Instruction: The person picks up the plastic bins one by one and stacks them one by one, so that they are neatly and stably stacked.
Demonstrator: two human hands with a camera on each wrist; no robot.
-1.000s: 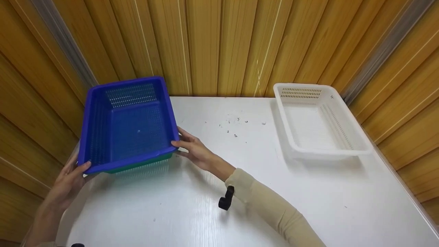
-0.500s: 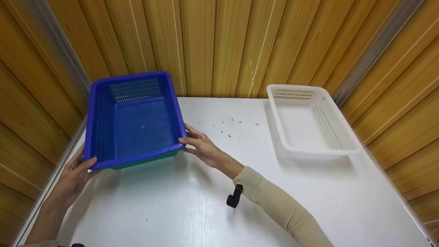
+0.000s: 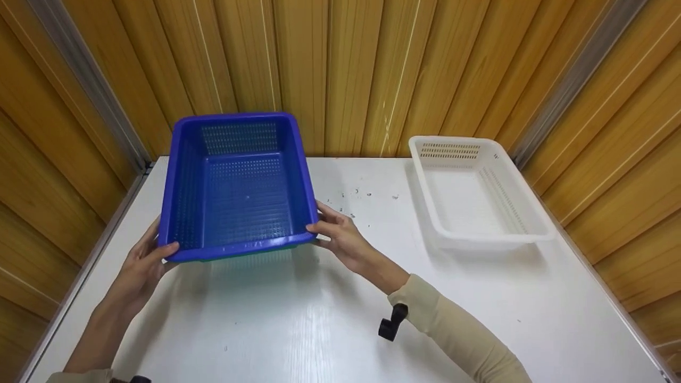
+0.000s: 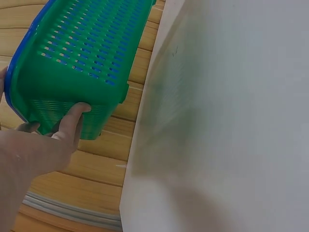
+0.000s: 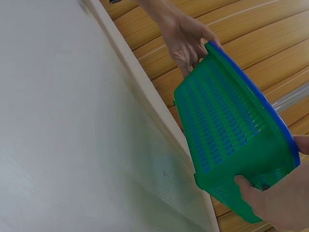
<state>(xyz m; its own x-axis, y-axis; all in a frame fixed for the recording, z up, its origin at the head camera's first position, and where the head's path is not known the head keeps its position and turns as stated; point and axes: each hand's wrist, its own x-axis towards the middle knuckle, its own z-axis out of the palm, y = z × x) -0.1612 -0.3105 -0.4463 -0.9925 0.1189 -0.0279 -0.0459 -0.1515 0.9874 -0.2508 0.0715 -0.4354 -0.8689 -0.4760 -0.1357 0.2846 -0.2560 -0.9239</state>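
Observation:
A blue plastic basket (image 3: 245, 197) sits nested inside a green one, and both hands hold the pair raised above the white table. My left hand (image 3: 141, 266) grips the near left corner, thumb over the blue rim. At the near right corner my right hand (image 3: 343, 236) does the same, its thumb on the rim and its fingers beneath. The wrist views show the slotted green basket (image 4: 79, 67) on the outside, with fingers spread along its side. From the right wrist the green basket (image 5: 224, 130) hangs clear of the tabletop, its blue rim showing along the edge.
A white slotted basket (image 3: 479, 202) stands at the right of the white table (image 3: 330, 330). Small dark marks (image 3: 354, 199) dot the tabletop near the back. Wood-panelled walls (image 3: 340, 69) close in the back and both sides.
Both hands have carried the nested baskets to the right, away from the left wall. The white basket sits slightly further left in the view as the head camera shifts.

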